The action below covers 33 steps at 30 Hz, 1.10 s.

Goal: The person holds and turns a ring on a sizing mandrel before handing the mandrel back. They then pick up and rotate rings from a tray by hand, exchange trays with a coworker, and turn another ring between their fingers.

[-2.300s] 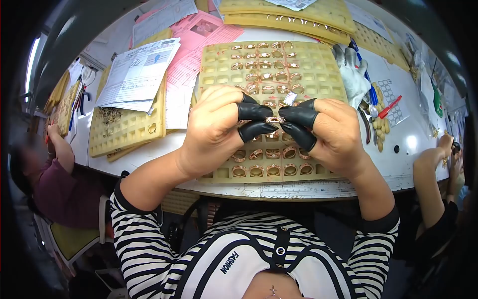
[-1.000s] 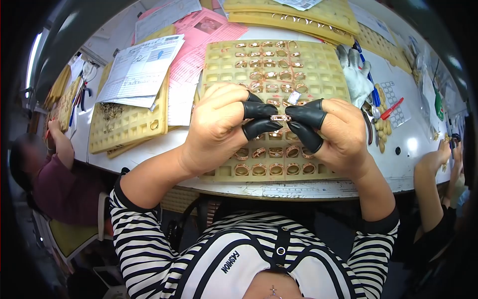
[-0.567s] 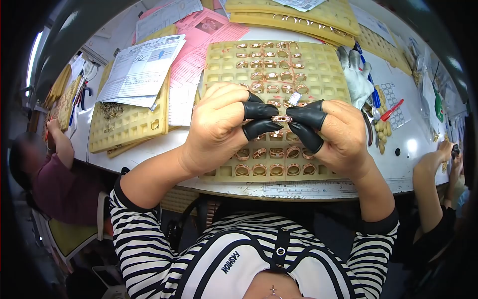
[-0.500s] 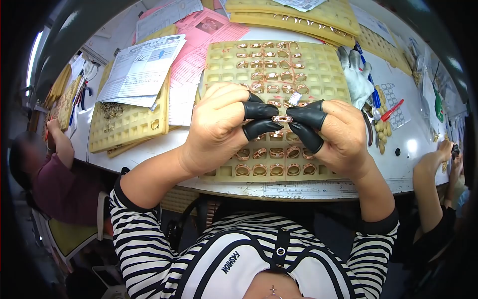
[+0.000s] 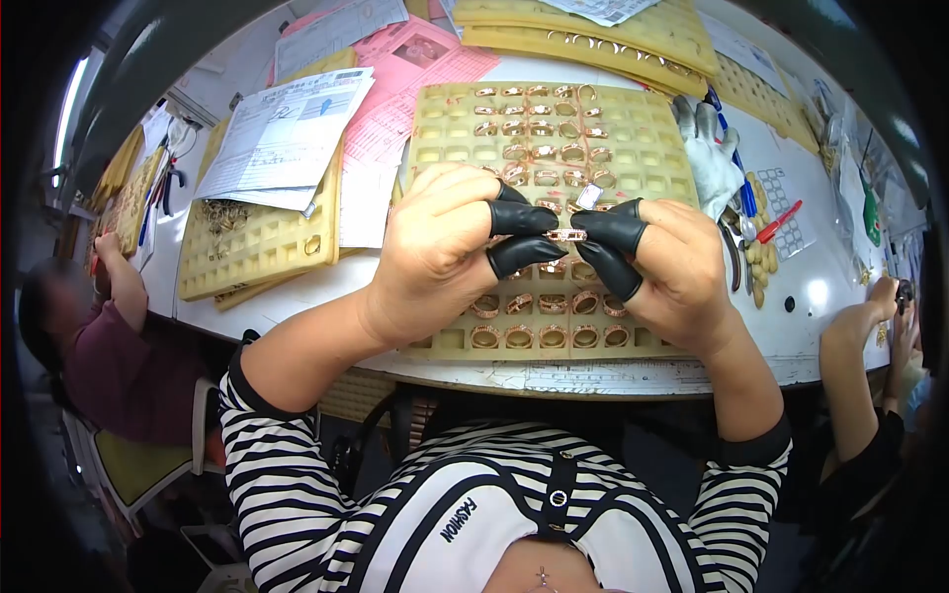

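Between both hands, above the tray, is a rose-gold ring (image 5: 566, 236) whose band faces me with small stones. My left hand (image 5: 435, 247) pinches its left side with thumb and forefinger, both in black finger cots. On the right side, my right hand (image 5: 672, 259) grips the same ring with its own black-covered thumb and forefinger. Beneath them lies a yellowish compartment tray (image 5: 450, 133) holding rows of similar rings, partly hidden by my hands. A small white tag (image 5: 589, 196) shows just above the held ring.
Papers (image 5: 282, 133) lie on another tray (image 5: 262, 259) at the left, beside pink sheets (image 5: 395, 74). At the right are a white glove (image 5: 710, 163), a red pen (image 5: 779, 221) and pliers (image 5: 732, 252). Stacked trays (image 5: 593, 40) stand behind. Co-workers sit at the left (image 5: 129, 366) and right (image 5: 855, 366).
Both hands keep their pinch on the ring, with barely any movement. The tray and papers appear shifted very slightly to the right in the view.
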{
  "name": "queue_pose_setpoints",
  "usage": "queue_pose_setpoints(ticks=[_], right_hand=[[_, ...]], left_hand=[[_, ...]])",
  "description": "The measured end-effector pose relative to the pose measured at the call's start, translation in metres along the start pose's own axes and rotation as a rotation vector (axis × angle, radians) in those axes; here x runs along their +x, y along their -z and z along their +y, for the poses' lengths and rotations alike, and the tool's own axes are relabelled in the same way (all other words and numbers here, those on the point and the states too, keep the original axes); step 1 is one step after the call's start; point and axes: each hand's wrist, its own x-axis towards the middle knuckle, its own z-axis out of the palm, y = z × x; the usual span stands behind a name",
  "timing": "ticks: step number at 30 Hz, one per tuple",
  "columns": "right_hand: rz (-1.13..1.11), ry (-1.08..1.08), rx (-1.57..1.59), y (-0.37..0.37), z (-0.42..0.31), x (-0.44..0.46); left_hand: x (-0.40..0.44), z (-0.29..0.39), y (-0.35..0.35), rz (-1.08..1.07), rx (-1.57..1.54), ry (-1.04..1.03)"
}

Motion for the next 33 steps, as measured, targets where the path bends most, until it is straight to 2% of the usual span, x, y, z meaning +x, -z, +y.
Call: queue_pose_setpoints(ticks=[9,11,22,33], right_hand=[[-0.022,-0.005,-0.010,-0.0018,0.0009,-0.0011],[-0.023,-0.103,0.014,0.0008,-0.0037,-0.0013],[0.020,0.020,0.007,0.0000,0.0014,-0.0014],[0.021,0.000,0.019,-0.0006,-0.0003,-0.0005]], left_hand=[[-0.0012,-0.0009,-0.0015,0.022,0.010,-0.005],[0.0017,-0.0007,0.0000,0.012,0.029,-0.047],[0.0019,-0.0007,0.0001,-0.021,0.046,-0.018],[0.0023,-0.0021,-0.0014,0.014,0.003,-0.063]])
